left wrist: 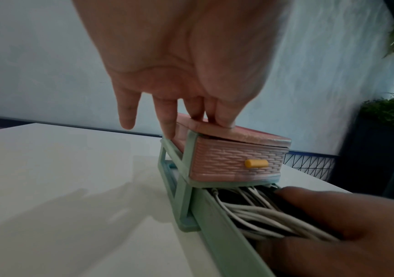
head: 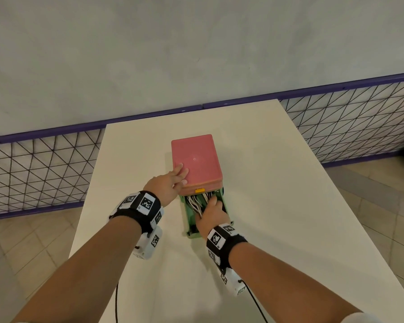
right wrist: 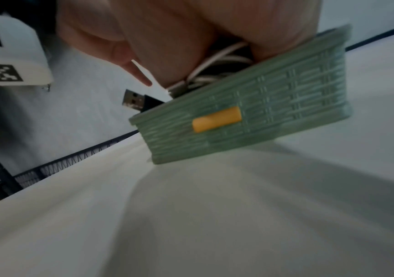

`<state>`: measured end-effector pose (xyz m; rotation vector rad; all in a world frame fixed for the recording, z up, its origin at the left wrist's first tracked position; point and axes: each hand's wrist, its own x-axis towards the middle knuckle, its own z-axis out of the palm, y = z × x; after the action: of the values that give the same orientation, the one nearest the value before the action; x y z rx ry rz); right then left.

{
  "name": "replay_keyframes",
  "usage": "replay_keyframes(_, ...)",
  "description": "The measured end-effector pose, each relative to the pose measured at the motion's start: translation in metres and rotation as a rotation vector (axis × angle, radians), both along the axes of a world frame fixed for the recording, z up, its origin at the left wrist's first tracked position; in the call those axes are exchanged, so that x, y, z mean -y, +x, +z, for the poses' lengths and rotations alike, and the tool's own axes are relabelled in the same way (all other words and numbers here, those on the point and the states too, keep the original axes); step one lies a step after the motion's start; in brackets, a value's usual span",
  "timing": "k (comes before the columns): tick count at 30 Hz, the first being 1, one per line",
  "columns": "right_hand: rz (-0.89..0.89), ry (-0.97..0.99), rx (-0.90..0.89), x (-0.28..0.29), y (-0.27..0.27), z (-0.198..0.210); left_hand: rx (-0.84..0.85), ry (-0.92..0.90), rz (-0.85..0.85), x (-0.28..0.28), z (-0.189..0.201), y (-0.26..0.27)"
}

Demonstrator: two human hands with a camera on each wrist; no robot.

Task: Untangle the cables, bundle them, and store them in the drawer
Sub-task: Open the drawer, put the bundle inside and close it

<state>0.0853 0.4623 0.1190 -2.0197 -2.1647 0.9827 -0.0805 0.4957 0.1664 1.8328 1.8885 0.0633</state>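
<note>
A small drawer unit with a pink top [head: 196, 157] stands mid-table. Its green lower drawer [head: 189, 220] is pulled out toward me and holds white and dark cables [head: 194, 202]. My left hand [head: 173, 180] rests with straight fingers on the pink top's near left corner [left wrist: 200, 125]. My right hand [head: 211, 215] is inside the green drawer [left wrist: 219, 224], its fingers and thumb around the cable bundle [left wrist: 262, 215]. In the right wrist view a black USB plug [right wrist: 134, 99] sticks out over the green drawer front [right wrist: 274, 105] near its yellow handle [right wrist: 216, 120].
The white table [head: 278, 183] has bare surface on both sides of the unit. The pink upper drawer [left wrist: 229, 161] is closed. A purple-railed mesh fence [head: 44, 164] runs behind the table. Dark planters with greenery [left wrist: 385, 116] stand off to the right.
</note>
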Motion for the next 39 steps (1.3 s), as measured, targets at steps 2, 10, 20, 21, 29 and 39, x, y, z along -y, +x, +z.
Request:
replay_keyframes(2,0.018,0.042,0.025,0.001,-0.001,0.000,0.004,0.004,0.010,0.000,-0.001,0.000)
replay_keyframes(10,0.288,0.173,0.161,0.008,0.013,0.011,0.009,0.017,0.025,0.000,-0.004,0.000)
replay_keyframes(20,0.596,0.655,-0.173,0.027,0.073,-0.009,0.046,0.027,0.028,-0.001,-0.009,-0.002)
replay_keyframes(21,0.586,0.668,-0.192,0.024,0.074,-0.009,0.048,0.028,0.029,-0.001,-0.009,-0.002)
replay_keyframes(29,0.506,0.205,-0.094,0.008,0.057,0.014,0.053,0.025,0.032,-0.002,-0.008,-0.002)
replay_keyframes(39,0.739,0.167,0.188,0.005,0.034,0.051,0.044,0.036,0.044,0.000,0.000,0.005)
